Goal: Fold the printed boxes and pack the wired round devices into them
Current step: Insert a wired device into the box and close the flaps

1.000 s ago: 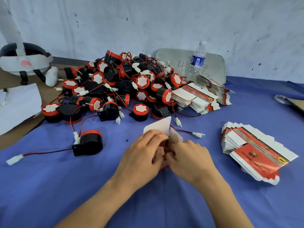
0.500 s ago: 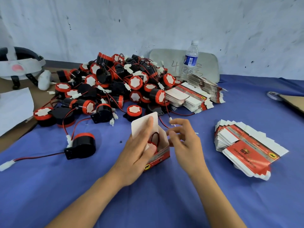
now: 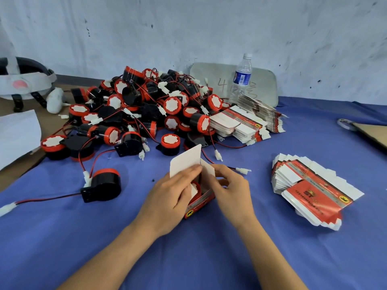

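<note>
Gripping a box (image 3: 201,203) on the tabletop (image 3: 209,258), left hand (image 3: 171,198) with fingers curled round its side and raised lid, right hand (image 3: 232,191) pinching a side flap, device (image 3: 195,189) inside between the fingers, pile (image 3: 146,107) beyond.

1. The left hand (image 3: 169,197) is showing bare, with nothing worn on its fingers or wrist.
2. The left forearm (image 3: 100,260) is showing bare down to the frame's lower edge.
3. The right hand (image 3: 232,193) and right forearm (image 3: 272,254) are showing equally bare.

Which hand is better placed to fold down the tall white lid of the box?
Probably the left hand: its fingertips touch the lid while it holds the box. The right hand is busy, pinching the side flap.
</note>
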A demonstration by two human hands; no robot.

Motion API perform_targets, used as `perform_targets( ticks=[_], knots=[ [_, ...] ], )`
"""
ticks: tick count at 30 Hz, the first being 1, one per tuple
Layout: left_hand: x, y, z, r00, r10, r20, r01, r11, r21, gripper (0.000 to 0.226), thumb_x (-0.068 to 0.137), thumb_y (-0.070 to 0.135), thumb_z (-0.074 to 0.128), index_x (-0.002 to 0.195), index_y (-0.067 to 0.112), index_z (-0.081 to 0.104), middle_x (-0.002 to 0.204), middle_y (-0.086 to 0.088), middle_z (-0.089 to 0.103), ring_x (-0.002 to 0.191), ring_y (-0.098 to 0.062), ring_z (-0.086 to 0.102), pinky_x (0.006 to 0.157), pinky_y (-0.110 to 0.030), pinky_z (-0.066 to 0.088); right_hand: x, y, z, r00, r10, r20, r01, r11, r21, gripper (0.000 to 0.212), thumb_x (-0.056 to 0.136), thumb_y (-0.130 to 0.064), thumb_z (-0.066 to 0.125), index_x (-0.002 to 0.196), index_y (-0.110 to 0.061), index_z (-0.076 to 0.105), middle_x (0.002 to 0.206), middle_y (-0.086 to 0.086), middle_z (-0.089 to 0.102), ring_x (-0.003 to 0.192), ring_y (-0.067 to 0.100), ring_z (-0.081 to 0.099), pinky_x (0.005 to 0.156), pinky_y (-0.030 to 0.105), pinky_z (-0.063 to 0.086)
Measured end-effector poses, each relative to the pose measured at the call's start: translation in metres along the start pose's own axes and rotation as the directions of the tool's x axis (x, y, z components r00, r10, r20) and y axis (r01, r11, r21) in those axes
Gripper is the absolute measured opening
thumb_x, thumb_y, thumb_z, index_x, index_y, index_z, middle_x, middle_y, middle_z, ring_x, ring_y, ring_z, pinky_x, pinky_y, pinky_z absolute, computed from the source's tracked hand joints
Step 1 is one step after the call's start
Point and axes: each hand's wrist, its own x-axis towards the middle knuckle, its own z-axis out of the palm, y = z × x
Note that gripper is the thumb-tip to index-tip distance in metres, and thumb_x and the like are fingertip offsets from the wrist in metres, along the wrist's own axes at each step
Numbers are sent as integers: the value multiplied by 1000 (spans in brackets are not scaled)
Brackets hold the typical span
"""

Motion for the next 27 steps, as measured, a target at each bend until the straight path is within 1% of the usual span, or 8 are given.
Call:
perform_targets(
  ticks=[3, 6, 11, 16, 18, 22, 25, 27],
  knots=[
    [2, 5, -3, 999, -37, -14, 37, 999, 34, 49, 93, 42, 31, 131, 28, 58, 139, 21, 49, 128, 4, 41, 108, -30, 36, 0, 2, -2, 999, -31, 24, 32, 998, -51, 29, 95, -19, 58, 95, -46, 67, 83, -26, 70, 79, -3, 64, 66, 6, 43],
    [4, 13, -3, 997, -76, -23, 78, 992, 94, 62, 86, 58, 21, 120, 30, 64, 126, 19, 59, 118, 0, 49, 100, -31, 42, 1, 4, -3, 997, -43, 59, 48, 995, -85, 28, 95, -19, 58, 109, -41, 69, 94, -22, 71, 83, -2, 64, 70, 8, 44],
    [5, 17, -3, 992, -126, -30, 129, 977, 170, 62, 83, 64, 19, 109, 33, 66, 107, 16, 63, 103, -11, 55, 88, -35, 46, 3, 4, -6, 992, -41, 118, 53, 994, -99, 30, 96, -17, 58, 119, -33, 67, 110, -15, 69, 101, 2, 62, 81, 18, 49],
    [6, 17, -2, 993, -119, -20, 121, 962, 245, 67, 80, 68, 15, 114, 37, 62, 103, 16, 61, 100, -9, 54, 83, -29, 45, 3, 2, -9, 986, -47, 157, 54, 998, -45, 35, 91, -6, 58, 112, -32, 70, 106, -12, 68, 96, 1, 62, 78, 13, 47],
    [7, 17, -4, 994, -110, -9, 109, 968, 228, 63, 81, 67, 17, 114, 37, 61, 104, 17, 62, 100, -10, 54, 85, -30, 44, 3, 1, -10, 981, -18, 194, 11, 999, 36, 35, 90, -8, 55, 107, -35, 71, 105, -13, 67, 98, 3, 61, 83, 19, 49],
    [6, 10, -4, 998, -58, -10, 58, 979, 193, 46, 86, 57, 32, 117, 33, 57, 114, 17, 62, 108, -12, 52, 96, -34, 40, 5, 1, -9, 977, 50, 208, -98, 969, 225, 25, 86, -33, 54, 95, -36, 77, 108, -15, 68, 105, 4, 61, 92, 33, 50],
    [2, 1, 0, 999, -41, -32, 42, 999, 15, 37, 89, 52, 37, 118, 32, 45, 115, 22, 55, 110, -11, 51, 95, -37, 44, 6, 8, -7, 972, 70, 225, -127, 959, 253, 20, 94, -25, 58, 97, -32, 77, 120, -12, 65, 115, 6, 58, 97, 37, 49],
    [0, -4, 2, 999, -11, -32, 8, 996, -88, 42, 90, 56, 36, 127, 34, 37, 121, 27, 47, 120, -6, 47, 100, -36, 42, 7, 15, -6, 963, 100, 250, -178, 933, 312, 18, 93, -20, 60, 100, -23, 77, 126, -7, 63, 116, 12, 59, 101, 42, 46]
  ],
)
